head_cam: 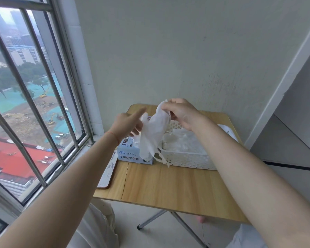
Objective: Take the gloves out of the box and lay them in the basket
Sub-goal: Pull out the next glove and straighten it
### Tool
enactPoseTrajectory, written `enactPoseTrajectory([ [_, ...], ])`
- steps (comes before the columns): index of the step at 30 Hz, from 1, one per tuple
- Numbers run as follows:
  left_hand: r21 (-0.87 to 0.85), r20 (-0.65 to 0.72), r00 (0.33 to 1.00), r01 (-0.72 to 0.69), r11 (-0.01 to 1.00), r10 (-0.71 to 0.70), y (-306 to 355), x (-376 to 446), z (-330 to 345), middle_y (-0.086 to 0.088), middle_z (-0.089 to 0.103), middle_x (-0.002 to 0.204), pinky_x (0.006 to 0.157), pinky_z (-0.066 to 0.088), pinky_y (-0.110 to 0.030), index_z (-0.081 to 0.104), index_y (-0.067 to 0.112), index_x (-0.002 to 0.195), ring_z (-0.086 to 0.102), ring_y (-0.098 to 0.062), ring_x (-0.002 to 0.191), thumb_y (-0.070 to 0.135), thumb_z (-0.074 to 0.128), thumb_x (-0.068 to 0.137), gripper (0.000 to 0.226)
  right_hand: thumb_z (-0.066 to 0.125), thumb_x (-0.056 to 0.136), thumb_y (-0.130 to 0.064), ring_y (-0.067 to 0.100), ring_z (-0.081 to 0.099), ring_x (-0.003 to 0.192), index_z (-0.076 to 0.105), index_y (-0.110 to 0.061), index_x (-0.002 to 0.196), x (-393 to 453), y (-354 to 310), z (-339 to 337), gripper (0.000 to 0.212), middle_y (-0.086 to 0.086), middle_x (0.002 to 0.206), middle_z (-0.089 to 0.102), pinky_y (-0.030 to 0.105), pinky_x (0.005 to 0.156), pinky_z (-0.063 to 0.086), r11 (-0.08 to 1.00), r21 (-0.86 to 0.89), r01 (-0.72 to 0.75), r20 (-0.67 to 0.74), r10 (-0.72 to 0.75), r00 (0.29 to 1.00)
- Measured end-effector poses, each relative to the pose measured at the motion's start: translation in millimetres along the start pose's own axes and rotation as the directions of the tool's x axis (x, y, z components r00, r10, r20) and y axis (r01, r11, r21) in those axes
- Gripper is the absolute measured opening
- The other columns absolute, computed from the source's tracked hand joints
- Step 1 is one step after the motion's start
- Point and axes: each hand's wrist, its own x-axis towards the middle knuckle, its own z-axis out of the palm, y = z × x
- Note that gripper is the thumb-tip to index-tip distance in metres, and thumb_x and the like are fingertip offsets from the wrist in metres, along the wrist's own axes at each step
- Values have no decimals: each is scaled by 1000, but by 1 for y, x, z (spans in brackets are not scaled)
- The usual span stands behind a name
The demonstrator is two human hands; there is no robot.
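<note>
A white disposable glove (153, 133) is held up in the air by its cuff, pinched between the thumb and curled fingers of the right hand (180, 113), and it hangs limp over the gap between the box (131, 154) and the basket (188, 159). The left hand (128, 123) is seen just left of the glove, blurred, with its fingers stretched out and apart and nothing gripped; whether it touches the glove cannot be told.

The glove is judged to be very light, thin and floppy, with no stiffness of its own, so it is likely to fold, cling and trail. Its dangling fingers reach down near the basket's near-left corner and could be caught on the rim. The cuff is judged the best place for a hold, with the loose end guided by the other hand so that it can be laid flat.

The blue-and-white box is set on the left of the wooden folding table (168, 185), with more gloves showing at its opening. The white perforated basket stands just right of it, apparently touching, and already holds a heap of white gloves. A tray (106, 173) lies at the table's left edge, partly under the box. A barred window (34, 104) is at the left, a plain wall beyond. Nothing is seen barring the short way from box to basket.
</note>
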Motion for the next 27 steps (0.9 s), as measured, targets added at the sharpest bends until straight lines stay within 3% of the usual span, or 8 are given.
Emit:
enactPoseTrajectory([
  [2, -97, -193, 975, -129, 987, 108, 4, 4, 3, -2, 70, 78, 76, 54, -38, 69, 13, 81, 64, -18, 75, 52, 55, 79, 42, 64, 84, -11, 18, 56, 70, 65, -12, 81, -5, -4, 2, 3, 5, 75, 61, 28, 65, 45, 1000, -24, 17, 59, -16, 998],
  [5, -269, 71, 967, -219, 938, 246, 16, -1, 5, -2, 72, 104, 86, 50, -28, 68, 17, 105, 66, -10, 96, 34, 59, 73, 37, 66, 88, -20, 19, 60, 74, 69, -7, 96, -11, -8, 3, 15, 7, 85, 66, 28, 66, 45, 996, -74, 42, 132, -32, 991],
  [7, -324, 180, 943, -212, 922, 280, 19, -1, 8, -6, 71, 103, 93, 48, -34, 68, 17, 105, 64, -15, 99, 32, 67, 68, 40, 70, 84, -27, 19, 61, 76, 71, -9, 95, -14, -10, 4, 21, 7, 86, 68, 29, 67, 45, 991, -119, 65, 148, -47, 988],
  [13, -369, 186, 956, -147, 918, 228, 19, -1, 5, -11, 61, 79, 66, 45, -30, 61, -17, 95, 58, -20, 69, 17, 74, 78, 40, 63, 74, -31, 16, 50, 68, 64, -18, 71, -16, -18, 3, 14, 2, 70, 55, 27, 64, 39, 973, -214, 87, -40, -98, 994],
  [18, -279, 388, 908, -49, 959, 159, 15, -3, 0, -7, 68, 84, 69, 51, -30, 69, 5, 89, 65, -18, 74, 16, 70, 89, 11, 54, 89, -15, 13, 42, 57, 50, -13, 66, -15, -20, 5, 23, 2, 65, 44, 18, 49, 36, 966, -195, 172, -120, -198, 973],
  [21, -225, 490, 863, -11, 974, 123, 6, -3, 0, -16, 68, 89, 70, 53, -29, 69, -6, 99, 65, -22, 76, 18, 69, 90, 26, 54, 88, -13, 9, 39, 53, 46, -15, 64, -13, -18, 8, 25, -9, 55, 40, 18, 48, 34, 959, -207, 194, -168, -230, 959],
  [23, -180, 499, 864, 24, 983, 70, -1, -4, -2, -13, 67, 79, 61, 51, -25, 70, -4, 91, 63, -19, 67, 19, 67, 92, 23, 55, 85, -14, 5, 36, 51, 45, -18, 60, -10, -16, 9, 27, -15, 49, 38, 20, 49, 32, 945, -263, 196, -212, -255, 943],
  [27, -207, 406, 914, 108, 972, -15, -18, 0, -7, -11, 72, 90, 74, 55, -29, 72, 1, 95, 68, -18, 80, 29, 84, 70, 40, 55, 84, -16, 7, 39, 55, 50, -16, 66, -6, -11, 5, 18, -11, 57, 43, 21, 50, 32, 922, -354, 156, -220, -245, 944],
])
